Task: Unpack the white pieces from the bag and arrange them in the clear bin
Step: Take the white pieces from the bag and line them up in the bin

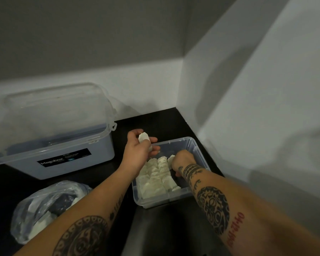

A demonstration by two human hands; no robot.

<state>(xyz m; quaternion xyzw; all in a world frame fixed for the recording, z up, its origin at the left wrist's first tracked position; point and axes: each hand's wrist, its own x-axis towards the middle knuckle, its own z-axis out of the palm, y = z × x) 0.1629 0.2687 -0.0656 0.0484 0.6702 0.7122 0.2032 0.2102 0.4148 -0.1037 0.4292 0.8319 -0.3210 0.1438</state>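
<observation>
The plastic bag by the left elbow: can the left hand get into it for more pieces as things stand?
Probably not yet: the left hand holds a white piece above the clear bin. The bag lies open beside the forearm, uncovered.

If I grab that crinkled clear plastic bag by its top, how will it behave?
The crinkled clear plastic bag is slumped and wrinkled, so it will probably be floppy and sag. The white pieces inside look small and thin, so it is likely light. They may shift toward the bottom.
</observation>
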